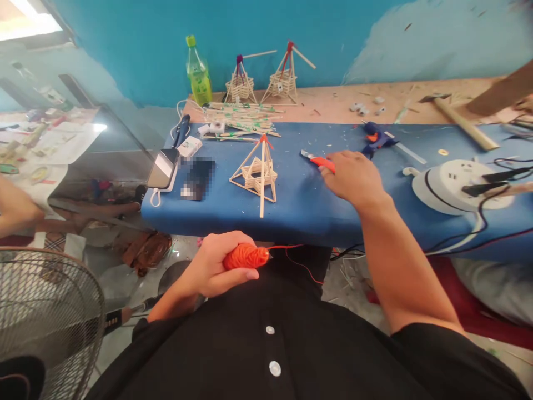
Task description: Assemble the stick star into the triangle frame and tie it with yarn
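Note:
My left hand (220,261) is wrapped around a spool of orange thread (245,256), held in front of my body below the table's front edge. A loose strand runs from its tip to the right. My right hand (353,175) is on the table, its fingers closed on the handle of an orange utility knife (322,162) whose blade end points left. Between the hands stands a small pyramid of wooden sticks (260,173), its top bound in orange and a star-shaped stack of sticks inside. Part of the knife handle is hidden under my right fingers.
Behind are two similar stick frames (240,83), a green bottle (199,75) and a pile of sticks (245,119). A phone (162,168) lies left. To the right are a blue glue gun (377,138), a hammer (466,123) and a white power strip (441,186). A fan (50,316) stands lower left.

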{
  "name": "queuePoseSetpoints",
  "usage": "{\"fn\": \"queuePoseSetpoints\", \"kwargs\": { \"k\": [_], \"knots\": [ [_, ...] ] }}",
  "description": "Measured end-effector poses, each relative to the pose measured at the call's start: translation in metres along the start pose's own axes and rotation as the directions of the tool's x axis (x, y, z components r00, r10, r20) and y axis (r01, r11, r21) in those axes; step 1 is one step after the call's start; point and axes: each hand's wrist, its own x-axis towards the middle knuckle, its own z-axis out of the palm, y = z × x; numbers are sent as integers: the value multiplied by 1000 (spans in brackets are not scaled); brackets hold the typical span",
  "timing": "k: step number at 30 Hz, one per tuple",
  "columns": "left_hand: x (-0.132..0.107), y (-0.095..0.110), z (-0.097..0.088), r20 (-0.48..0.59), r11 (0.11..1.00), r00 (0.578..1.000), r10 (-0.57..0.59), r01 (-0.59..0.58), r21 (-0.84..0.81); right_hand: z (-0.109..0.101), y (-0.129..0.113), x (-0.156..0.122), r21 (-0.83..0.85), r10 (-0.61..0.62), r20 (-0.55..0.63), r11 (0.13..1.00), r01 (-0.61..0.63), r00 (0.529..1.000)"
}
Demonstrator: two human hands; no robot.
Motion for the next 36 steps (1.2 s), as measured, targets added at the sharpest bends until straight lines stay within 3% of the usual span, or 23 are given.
{"fn": "queuePoseSetpoints", "kwargs": {
  "k": [4, 7, 11, 12, 14, 15, 17, 18, 19, 21, 24, 26, 30, 33, 36],
  "knots": [
    [-3, -5, 6, -50, 999, 998, -37, 36, -28, 14, 4, 27, -28, 71, 47, 997, -69, 996],
    [-10, -12, 12, -153, 993, 984, -86, 72, -97, 14, 5, 22, -16, 123, 0, 992, -123, 992],
    [-16, -20, 21, -272, 969, 947, -174, 115, -219, 8, 11, -27, 190, 129, -174, 977, -95, 976],
    [-17, -21, 22, -298, 967, 934, -194, 132, -216, 8, 11, -48, 299, 93, -171, 954, -38, 981],
    [-17, -24, 23, -349, 969, 910, -225, 172, -177, 12, 2, -92, 584, -111, 9, 807, 85, 994],
    [-17, -25, 23, -366, 968, 900, -239, 191, -162, 15, -7, -114, 703, -295, 129, 701, 123, 947],
    [-20, -27, 24, -376, 964, 889, -262, 218, -155, 25, -33, -151, 773, -626, 272, 595, 222, 731],
    [-22, -29, 25, -378, 963, 887, -264, 220, -157, 30, -48, -164, 769, -676, 284, 585, 260, 680],
    [-26, -31, 27, -381, 964, 887, -261, 216, -157, 35, -64, -173, 744, -674, 307, 610, 272, 672],
    [-36, -34, 34, -407, 974, 887, -218, 169, -152, 43, -92, -183, 691, -637, 365, 674, 261, 678],
    [-55, -37, 46, -468, 987, 877, -105, 35, -157, 48, -116, -187, 557, -501, 401, 798, 230, 767],
    [-69, -36, 55, -513, 990, 858, -44, -31, -138, 46, -120, -190, 488, -444, 389, 842, 228, 807],
    [-92, -33, 68, -547, 987, 837, -3, -85, -136, 37, -117, -206, 459, -434, 330, 850, 258, 838],
    [-99, -36, 73, -484, 949, 874, -37, -122, -292, 27, -113, -218, 471, -467, 256, 825, 312, 847],
    [-96, -42, 79, -252, 836, 961, -116, -42, -547, 13, -110, -224, 454, -506, 225, 810, 370, 832]
  ]
}}
